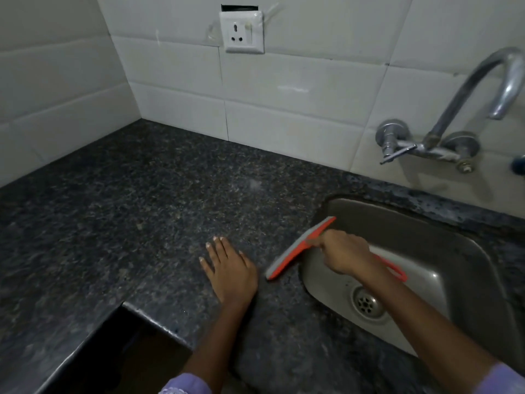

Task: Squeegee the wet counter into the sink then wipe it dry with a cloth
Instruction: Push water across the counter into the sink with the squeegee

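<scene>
Purple sleeves [187, 385] at the very bottom, closest to the lens, both forearms reaching out over dark speckled granite. Left hand [230, 271] flat on the counter [136, 211], fingers straight and a little spread, holding nothing, probably just there for balance while leaning in. Right hand [345, 253] curled tight around the handle of the squeegee [301, 247], held out over the left rim of the sink [468, 251], so the grip hangs above the basin while the blade sits right along the counter's edge. Makes sense as a way to drag water off the stone and straight over the lip. Orange plastic body, grey rubber strip facing the counter, handle end with a loop poking out past the wrist over the basin. Blade angled diagonally, far tip over the rim, near tip down on the granite just beside the left hand; hard to say whether the rubber is fully pressed down. Counter looks dull with a faint sheen, no obvious puddles in this dim light, so can't really tell how wet. Drain [368, 302] below, tap [466, 109] on the tiled wall, socket [243, 31] higher up. No cloth anywhere in view, so drying presumably not begun.
</scene>
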